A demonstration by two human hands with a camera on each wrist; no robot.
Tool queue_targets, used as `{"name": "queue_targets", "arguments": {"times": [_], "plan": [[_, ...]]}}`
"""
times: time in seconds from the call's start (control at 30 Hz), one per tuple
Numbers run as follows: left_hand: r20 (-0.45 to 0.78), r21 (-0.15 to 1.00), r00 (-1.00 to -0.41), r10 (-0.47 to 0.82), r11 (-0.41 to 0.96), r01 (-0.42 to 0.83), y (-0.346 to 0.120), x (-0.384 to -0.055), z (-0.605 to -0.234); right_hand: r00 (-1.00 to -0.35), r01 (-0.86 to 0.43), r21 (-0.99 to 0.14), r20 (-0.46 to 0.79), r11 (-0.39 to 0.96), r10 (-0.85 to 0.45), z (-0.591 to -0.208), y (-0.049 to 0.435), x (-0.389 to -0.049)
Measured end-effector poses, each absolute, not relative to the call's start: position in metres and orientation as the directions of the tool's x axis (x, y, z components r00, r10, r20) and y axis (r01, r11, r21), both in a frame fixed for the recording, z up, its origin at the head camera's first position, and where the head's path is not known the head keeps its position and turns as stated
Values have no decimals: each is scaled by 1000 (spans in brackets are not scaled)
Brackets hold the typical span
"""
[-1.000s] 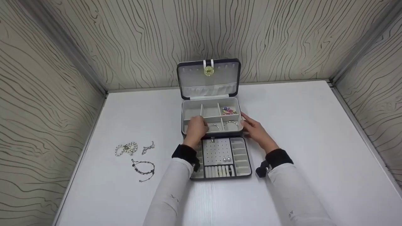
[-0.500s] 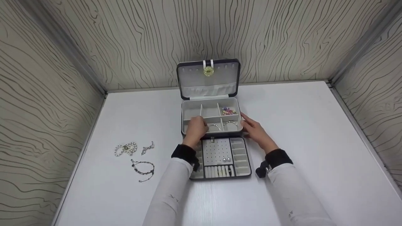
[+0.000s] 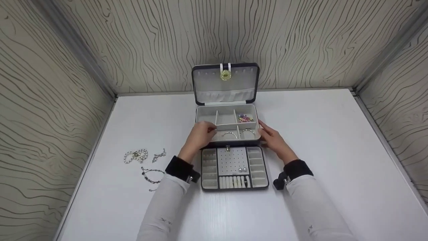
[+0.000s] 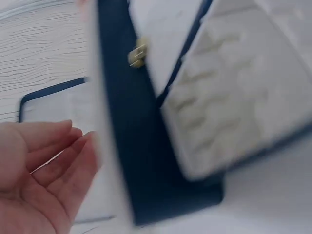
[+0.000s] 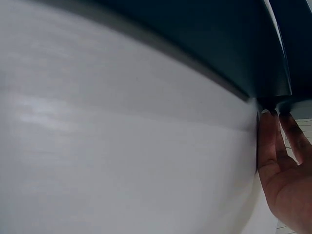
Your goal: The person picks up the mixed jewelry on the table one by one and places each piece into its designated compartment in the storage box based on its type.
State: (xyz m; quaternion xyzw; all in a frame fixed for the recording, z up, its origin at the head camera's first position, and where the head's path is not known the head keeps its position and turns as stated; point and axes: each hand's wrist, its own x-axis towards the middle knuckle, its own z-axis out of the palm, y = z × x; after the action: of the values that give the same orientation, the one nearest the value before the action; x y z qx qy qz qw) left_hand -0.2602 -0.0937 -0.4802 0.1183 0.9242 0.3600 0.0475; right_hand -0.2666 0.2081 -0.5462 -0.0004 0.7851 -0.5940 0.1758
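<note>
An opened jewelry box (image 3: 228, 144) stands with its lid raised. My left hand (image 3: 200, 134) is over its front left corner, hiding part of the front compartments. In the left wrist view the fingers are loosely bent, thumb apart, with nothing between them. One silver bangle (image 3: 230, 135) lies in the front row beside that hand; another bangle (image 3: 247, 132) is in the front right compartment. My right hand (image 3: 275, 142) lies against the box's right side, fingertips at the dark wall in the right wrist view. Colourful beads (image 3: 245, 118) fill part of the back right compartment.
A lift-out tray (image 3: 209, 169) with pearl studs (image 3: 242, 170) and ring rolls lies before the box. On the table's left are a pearl bracelet (image 3: 136, 156), a silver jewelry piece (image 3: 159, 155) and a dark beaded bracelet (image 3: 150, 179), partly behind my sleeve.
My left hand has moved left and slightly up from the front compartments, uncovering more of the tray's left side; its sleeve now covers part of the dark bracelet. The right hand stays put.
</note>
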Motion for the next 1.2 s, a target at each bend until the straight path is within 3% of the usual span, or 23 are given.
{"name": "queue_targets", "arguments": {"times": [0.27,0.6,0.83,1.2], "plan": [[14,702,-988,154,702,120,-170,-231,-450,-949,174,-939,-240,297,-204,-552,208,-267],[-168,529,-982,84,848,-18,-245,-182,-483,-947,182,-934,-250,306,-200,-550,208,-266],[-201,453,-979,18,888,-76,-262,-163,-499,-944,181,-933,-253,311,-211,-550,209,-268],[-146,415,-988,-47,904,-104,-272,-166,-516,-943,188,-937,-256,296,-212,-550,208,-267]]}}
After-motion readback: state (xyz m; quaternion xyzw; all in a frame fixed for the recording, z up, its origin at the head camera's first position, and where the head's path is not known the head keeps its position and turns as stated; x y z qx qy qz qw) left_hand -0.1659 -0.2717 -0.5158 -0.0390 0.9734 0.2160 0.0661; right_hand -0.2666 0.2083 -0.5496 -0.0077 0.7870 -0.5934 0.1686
